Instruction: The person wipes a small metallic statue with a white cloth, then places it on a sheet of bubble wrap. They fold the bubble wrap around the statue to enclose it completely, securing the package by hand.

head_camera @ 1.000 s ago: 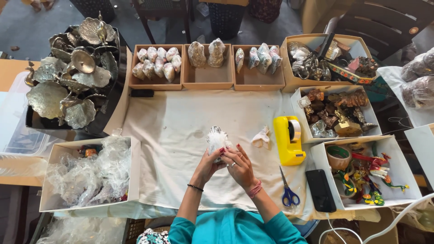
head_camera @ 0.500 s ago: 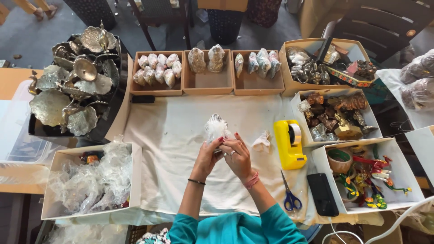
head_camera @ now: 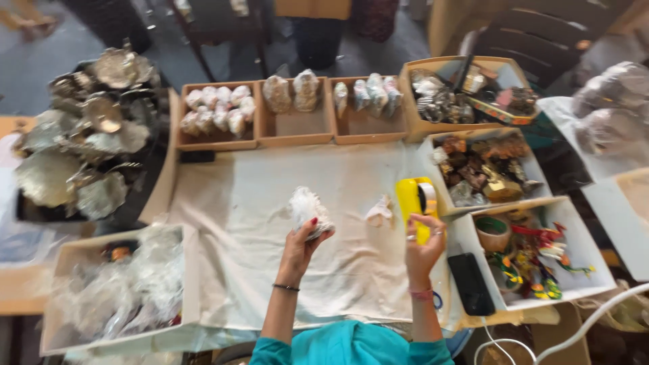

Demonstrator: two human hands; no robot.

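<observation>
A small white wrapped bundle (head_camera: 307, 211) sits pinched in the fingers of the left hand (head_camera: 299, 245), raised above the cream cloth (head_camera: 270, 223) near the middle of the table; what the wrapping covers cannot be made out. The right hand (head_camera: 424, 249) reaches to the yellow tape dispenser (head_camera: 415, 203), its fingers curled against the lower end, though motion blur leaves it unclear whether they close on it. Just left of the dispenser lies a crumpled white scrap (head_camera: 379, 213). A black phone (head_camera: 470, 284) lies beside the right wrist. Behind the cloth, three shallow wooden trays (head_camera: 294, 128) hold rows of pale wrapped pieces. At left, a cardboard box (head_camera: 115, 290) is filled with clear plastic bags, and silvery leaf-shaped dishes (head_camera: 81, 149) are piled beyond it, blurred. White boxes at right (head_camera: 514, 250) hold brown ornaments and coloured trinkets, too small to identify.
</observation>
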